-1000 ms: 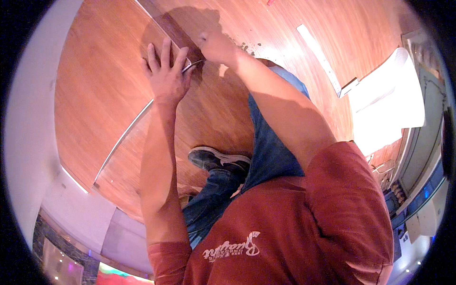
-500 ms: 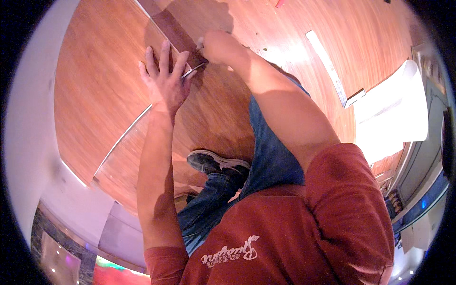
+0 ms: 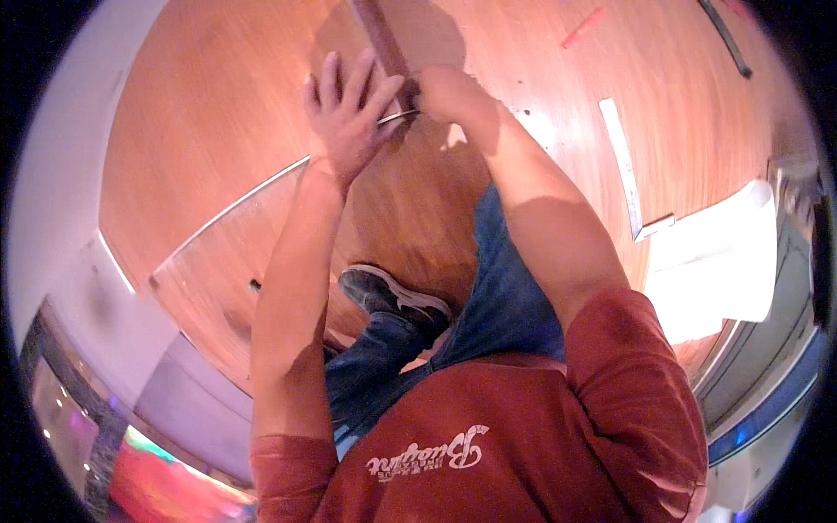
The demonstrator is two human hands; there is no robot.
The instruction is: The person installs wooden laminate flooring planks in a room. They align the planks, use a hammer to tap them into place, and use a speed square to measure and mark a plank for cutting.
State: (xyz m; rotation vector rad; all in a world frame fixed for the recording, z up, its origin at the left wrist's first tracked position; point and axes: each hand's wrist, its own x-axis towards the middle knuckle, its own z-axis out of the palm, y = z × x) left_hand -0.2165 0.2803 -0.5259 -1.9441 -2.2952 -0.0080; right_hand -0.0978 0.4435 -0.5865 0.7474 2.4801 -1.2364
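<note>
My left hand [image 3: 344, 122] has its fingers spread over the near end of a dark brown strip or board [image 3: 379, 30], beside a long thin metal edge [image 3: 231, 206] that runs toward the lower left across the wood-grain floor [image 3: 183, 105]. Just right of it, my right hand [image 3: 458, 100] is curled at the board's edge, its fingertips partly hidden, so I cannot make out what they hold. My dark shoe [image 3: 392, 296] and jeans are below the hands.
A metal square [image 3: 619, 157] lies at the right, above white sheets [image 3: 711, 279]. A red piece [image 3: 582, 28] and a dark bar [image 3: 724, 39] are at the upper right. A pale wall [image 3: 61, 174] curves along the left.
The view has shifted, so the board and both hands appear farther right and the white sheets lower. Both hands remain at the board's end, with little visible change in their grip.
</note>
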